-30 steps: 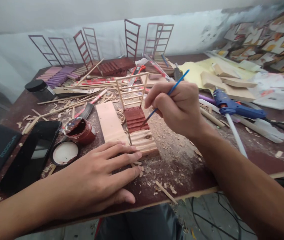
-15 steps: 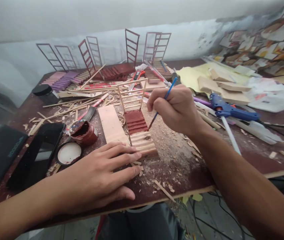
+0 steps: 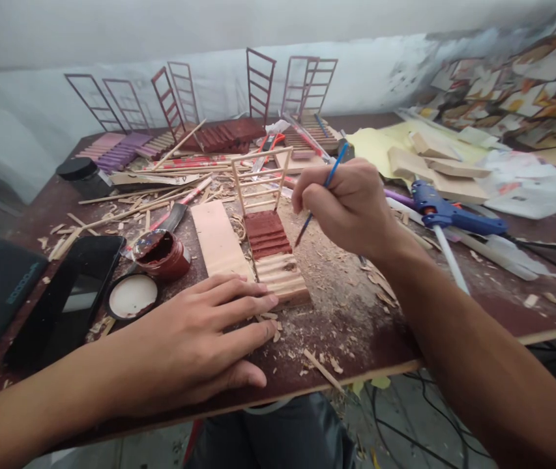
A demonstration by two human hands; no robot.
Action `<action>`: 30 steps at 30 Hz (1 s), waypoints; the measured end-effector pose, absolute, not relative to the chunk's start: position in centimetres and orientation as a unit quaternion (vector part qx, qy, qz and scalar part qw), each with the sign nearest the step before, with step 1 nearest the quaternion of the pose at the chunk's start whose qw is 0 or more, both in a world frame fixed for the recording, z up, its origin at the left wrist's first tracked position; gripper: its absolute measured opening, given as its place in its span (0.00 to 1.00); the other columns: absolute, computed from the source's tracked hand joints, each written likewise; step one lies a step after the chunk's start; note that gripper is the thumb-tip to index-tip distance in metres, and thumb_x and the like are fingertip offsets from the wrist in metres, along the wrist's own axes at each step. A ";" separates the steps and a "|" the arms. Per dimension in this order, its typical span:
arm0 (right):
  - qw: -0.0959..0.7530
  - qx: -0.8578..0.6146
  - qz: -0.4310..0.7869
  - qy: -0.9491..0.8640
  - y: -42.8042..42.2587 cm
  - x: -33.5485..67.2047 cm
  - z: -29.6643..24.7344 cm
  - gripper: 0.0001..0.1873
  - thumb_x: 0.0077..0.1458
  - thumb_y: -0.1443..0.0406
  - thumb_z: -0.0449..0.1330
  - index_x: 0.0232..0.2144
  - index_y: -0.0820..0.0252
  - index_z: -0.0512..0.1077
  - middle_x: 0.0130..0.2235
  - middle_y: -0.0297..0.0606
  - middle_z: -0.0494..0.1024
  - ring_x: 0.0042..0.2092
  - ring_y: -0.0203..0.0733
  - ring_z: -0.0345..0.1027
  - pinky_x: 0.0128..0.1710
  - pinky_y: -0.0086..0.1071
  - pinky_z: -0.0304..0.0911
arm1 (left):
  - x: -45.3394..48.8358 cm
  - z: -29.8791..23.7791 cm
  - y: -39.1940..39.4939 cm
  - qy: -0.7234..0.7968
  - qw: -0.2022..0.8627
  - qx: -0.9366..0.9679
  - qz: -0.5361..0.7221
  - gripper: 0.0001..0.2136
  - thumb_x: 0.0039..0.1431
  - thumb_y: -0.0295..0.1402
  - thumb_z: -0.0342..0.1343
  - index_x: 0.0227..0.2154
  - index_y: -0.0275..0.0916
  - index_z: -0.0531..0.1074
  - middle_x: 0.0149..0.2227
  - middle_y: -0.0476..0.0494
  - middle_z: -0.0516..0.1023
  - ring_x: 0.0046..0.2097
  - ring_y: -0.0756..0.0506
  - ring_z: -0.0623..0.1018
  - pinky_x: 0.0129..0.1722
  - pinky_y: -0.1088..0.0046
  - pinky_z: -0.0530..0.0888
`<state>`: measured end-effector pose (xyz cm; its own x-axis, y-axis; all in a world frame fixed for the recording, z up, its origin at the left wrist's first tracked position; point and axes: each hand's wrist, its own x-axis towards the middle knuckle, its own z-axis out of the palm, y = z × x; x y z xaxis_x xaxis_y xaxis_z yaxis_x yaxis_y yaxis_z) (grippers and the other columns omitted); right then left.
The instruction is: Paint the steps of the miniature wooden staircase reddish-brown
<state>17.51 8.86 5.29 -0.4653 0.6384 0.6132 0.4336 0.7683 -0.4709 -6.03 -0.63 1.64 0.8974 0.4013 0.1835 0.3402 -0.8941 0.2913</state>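
Note:
My right hand (image 3: 343, 202) is closed around a thin blue paintbrush (image 3: 335, 167), whose dark tip hovers just off the right edge of a small ridged wooden model (image 3: 282, 277). Dark red paint (image 3: 265, 232) covers the model's far half; the near half is bare wood. A bare wooden ladder-like frame (image 3: 261, 185) rises from its far end. With fingers spread, my left hand (image 3: 209, 332) lies flat, its fingertips against the model's near left corner. Left of the model lies a plain wooden strip (image 3: 221, 241), its near end partly under that hand.
An open jar of red paint (image 3: 161, 255), its lid (image 3: 133, 296) and a phone (image 3: 67, 296) stand at the left. A blue glue gun (image 3: 453, 212) lies right. Painted models with ladder frames (image 3: 261, 85) line the back. Shavings and sticks litter the table.
The brush tip has lifted off the model's right edge and shifted slightly right and up. My left hand stays in place. The view has moved slightly.

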 end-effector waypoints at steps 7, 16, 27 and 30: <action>0.436 -0.320 0.182 -0.821 8.5 17.2 5.1 0.16 0.51 0.75 0.49 0.18 0.59 0.68 0.19 0.30 0.64 0.23 0.31 0.57 0.27 0.30 0.57 | -6.1 1.8 -0.7 0.190 0.125 0.966 0.124 0.19 0.69 0.42 0.50 0.56 0.37 0.68 0.60 0.39 0.69 0.61 0.36 0.65 0.62 0.52 0.65; 0.414 -0.272 0.197 -0.846 8.2 16.9 4.8 0.15 0.51 0.77 0.49 0.21 0.60 0.70 0.19 0.28 0.62 0.23 0.29 0.55 0.26 0.29 0.55 | -6.1 2.0 -0.7 0.190 0.125 0.967 0.114 0.19 0.69 0.43 0.50 0.56 0.37 0.68 0.60 0.39 0.68 0.62 0.37 0.65 0.62 0.53 0.65; 0.483 -0.300 0.236 -0.788 8.0 16.7 4.6 0.11 0.53 0.75 0.54 0.28 0.59 0.74 0.21 0.30 0.68 0.23 0.31 0.59 0.23 0.32 0.55 | -5.9 2.1 -0.5 0.189 0.121 0.967 0.123 0.19 0.69 0.44 0.48 0.54 0.35 0.69 0.60 0.38 0.69 0.61 0.38 0.66 0.61 0.55 0.65; 0.532 -0.303 0.269 -0.743 7.7 15.9 4.5 0.09 0.55 0.74 0.56 0.30 0.58 0.74 0.23 0.30 0.70 0.23 0.32 0.62 0.22 0.32 0.56 | -5.8 2.3 -0.4 0.183 0.114 0.968 0.127 0.19 0.70 0.44 0.46 0.53 0.34 0.70 0.60 0.38 0.69 0.60 0.39 0.67 0.61 0.57 0.65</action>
